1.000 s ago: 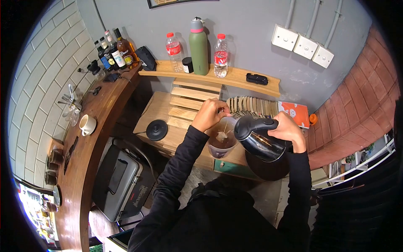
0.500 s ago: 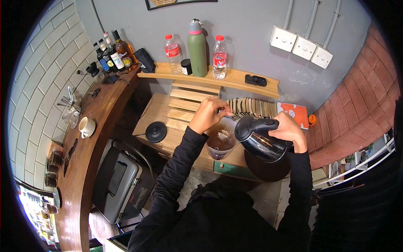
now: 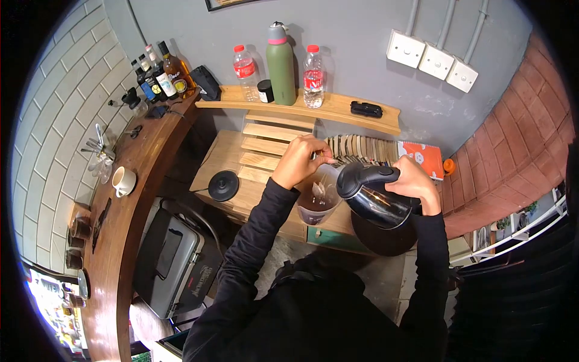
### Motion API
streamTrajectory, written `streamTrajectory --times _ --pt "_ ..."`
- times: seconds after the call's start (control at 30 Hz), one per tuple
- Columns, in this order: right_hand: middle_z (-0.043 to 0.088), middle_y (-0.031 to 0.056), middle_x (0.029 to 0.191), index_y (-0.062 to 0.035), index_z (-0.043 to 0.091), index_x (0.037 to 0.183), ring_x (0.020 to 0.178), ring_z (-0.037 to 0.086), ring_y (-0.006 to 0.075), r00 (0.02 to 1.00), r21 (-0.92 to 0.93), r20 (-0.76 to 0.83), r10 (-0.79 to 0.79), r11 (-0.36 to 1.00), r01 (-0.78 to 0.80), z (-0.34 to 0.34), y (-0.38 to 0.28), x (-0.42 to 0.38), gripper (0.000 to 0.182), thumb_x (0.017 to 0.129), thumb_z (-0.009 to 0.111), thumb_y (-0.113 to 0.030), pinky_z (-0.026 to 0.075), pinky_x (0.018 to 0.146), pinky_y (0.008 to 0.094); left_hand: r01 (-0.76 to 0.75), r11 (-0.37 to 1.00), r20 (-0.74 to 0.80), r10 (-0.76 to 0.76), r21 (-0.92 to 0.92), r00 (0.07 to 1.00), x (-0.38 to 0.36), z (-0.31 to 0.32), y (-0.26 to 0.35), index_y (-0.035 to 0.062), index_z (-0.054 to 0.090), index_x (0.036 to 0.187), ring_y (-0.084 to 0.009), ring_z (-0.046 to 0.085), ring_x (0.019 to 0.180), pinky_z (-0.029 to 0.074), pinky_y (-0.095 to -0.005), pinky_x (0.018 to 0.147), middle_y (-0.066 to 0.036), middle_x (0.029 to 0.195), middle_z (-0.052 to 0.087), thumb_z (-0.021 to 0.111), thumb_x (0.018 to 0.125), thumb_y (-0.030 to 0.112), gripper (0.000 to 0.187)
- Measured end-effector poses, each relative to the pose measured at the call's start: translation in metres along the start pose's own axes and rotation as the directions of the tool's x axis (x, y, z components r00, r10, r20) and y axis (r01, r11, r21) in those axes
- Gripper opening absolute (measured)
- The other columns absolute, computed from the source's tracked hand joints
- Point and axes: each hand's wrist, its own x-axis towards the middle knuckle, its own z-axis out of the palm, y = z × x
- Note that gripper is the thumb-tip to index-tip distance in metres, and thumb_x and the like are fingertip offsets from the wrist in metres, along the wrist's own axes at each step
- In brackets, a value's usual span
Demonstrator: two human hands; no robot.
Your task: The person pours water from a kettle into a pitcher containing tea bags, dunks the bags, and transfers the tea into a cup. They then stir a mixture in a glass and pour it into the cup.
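My right hand (image 3: pixel 408 181) is wrapped round the handle of a black and steel kettle (image 3: pixel 381 204), which is tilted with its spout at the rim of a plastic pitcher (image 3: pixel 313 216). Over the pitcher's far left rim, my left hand (image 3: pixel 306 158) pinches thin strings. Pale tea bags (image 3: pixel 319 189) hang from them inside the pitcher, at brown liquid. Left of the pitcher lies the round black kettle base (image 3: pixel 224 185) on the wooden desk. Beneath the kettle is a dark round seat (image 3: pixel 383 236).
A wall shelf (image 3: pixel 229 105) holds a green flask (image 3: pixel 281 69), two plastic bottles and a black case. Books (image 3: pixel 362 148) and an orange notebook (image 3: pixel 422 158) stand behind the kettle. On the left counter (image 3: pixel 140 158) are a mug (image 3: pixel 123 181) and glass bottles.
The view has shifted slightly, so the shelf and desk sit a little higher. The tea bags look more upright in the pitcher. Both hands keep their holds.
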Motion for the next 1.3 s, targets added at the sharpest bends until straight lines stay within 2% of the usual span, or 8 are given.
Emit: streamTrajectory --times 0.17,0.27,0.4,0.5,0.83,0.9,1.0,1.3 --pt "0.058 0.0244 0.062 0.0058 0.063 0.066 0.059 0.062 0.0348 1.0 -0.016 -0.005 0.018 1.0 -0.018 0.002 0.0 -0.002 0.023 0.058 0.072 -0.014 0.047 0.057 0.0405 0.078 0.997 0.037 -0.079 0.019 0.996 -0.014 0.018 -0.031 0.0027 0.069 0.076 -0.0268 0.06 0.067 0.047 -0.0362 0.063 -0.01 0.072 0.068 0.081 0.07 0.01 0.015" --pt "0.058 0.0245 0.063 0.0061 0.063 0.066 0.059 0.062 0.0352 1.0 -0.005 0.005 0.015 1.0 -0.014 0.0 -0.001 0.0 0.023 0.058 0.072 -0.014 0.047 0.057 0.0405 0.042 0.999 -0.02 -0.042 0.007 0.999 -0.002 0.005 -0.013 0.0023 0.069 0.075 -0.0257 0.06 0.067 0.047 -0.0364 0.063 -0.01 0.071 0.067 0.081 0.068 0.009 0.015" --pt "0.058 0.0246 0.063 0.006 0.064 0.067 0.059 0.063 0.0346 1.0 -0.013 0.007 -0.003 1.0 0.003 -0.001 -0.001 0.002 0.023 0.058 0.072 -0.013 0.047 0.057 0.0403 -0.019 1.0 -0.037 0.02 0.018 0.999 0.002 -0.005 0.003 0.0019 0.069 0.077 -0.0307 0.06 0.066 0.047 -0.039 0.064 -0.013 0.071 0.065 0.08 0.071 0.01 0.015" --pt "0.058 0.0243 0.062 0.0059 0.063 0.066 0.058 0.062 0.0347 1.0 -0.013 0.014 0.001 1.0 -0.001 -0.001 -0.001 0.002 0.022 0.058 0.072 -0.013 0.047 0.057 0.0402 0.107 0.994 0.012 -0.108 0.034 0.994 -0.01 0.006 -0.014 0.002 0.07 0.076 -0.0251 0.059 0.068 0.047 -0.0359 0.064 -0.01 0.072 0.067 0.082 0.069 0.009 0.016" --pt "0.056 0.0246 0.061 0.0062 0.063 0.066 0.056 0.062 0.0331 1.0 -0.003 -0.006 -0.009 1.0 0.009 -0.001 -0.003 0.003 0.022 0.057 0.072 -0.012 0.046 0.056 0.0396 0.013 1.0 -0.057 -0.012 0.015 0.998 -0.006 0.0 -0.011 0.0006 0.068 0.075 -0.0286 0.06 0.065 0.048 -0.0378 0.062 -0.013 0.069 0.065 0.08 0.07 0.009 0.016" --pt "0.057 0.025 0.062 0.0064 0.064 0.067 0.057 0.062 0.0333 1.0 0.025 0.01 -0.024 0.999 0.024 -0.003 -0.006 0.002 0.022 0.058 0.072 -0.012 0.047 0.057 0.0398 0.122 0.992 -0.002 -0.122 0.019 0.993 -0.018 0.011 -0.028 0.002 0.07 0.077 -0.0233 0.061 0.069 0.048 -0.0352 0.066 -0.01 0.076 0.069 0.082 0.069 0.009 0.016" --pt "0.058 0.0253 0.062 0.0066 0.065 0.068 0.058 0.063 0.0334 0.999 0.017 -0.001 -0.036 0.999 0.036 -0.001 -0.003 0.003 0.023 0.058 0.072 -0.012 0.047 0.057 0.0397 0.143 0.989 0.013 -0.142 -0.041 0.99 -0.024 0.016 -0.031 0.0019 0.07 0.077 -0.0224 0.059 0.068 0.048 -0.0346 0.065 -0.01 0.076 0.07 0.082 0.069 0.008 0.016" --pt "0.056 0.0236 0.059 0.0065 0.063 0.065 0.054 0.06 0.0321 1.0 -0.012 0.025 -0.014 1.0 0.015 -0.005 -0.007 0.004 0.022 0.057 0.07 -0.012 0.046 0.055 0.0397 0.098 0.995 0.003 -0.098 0.02 0.995 -0.012 0.001 -0.008 0.0024 0.07 0.076 -0.0224 0.059 0.067 0.048 -0.0342 0.065 -0.009 0.074 0.069 0.082 0.07 0.01 0.016"
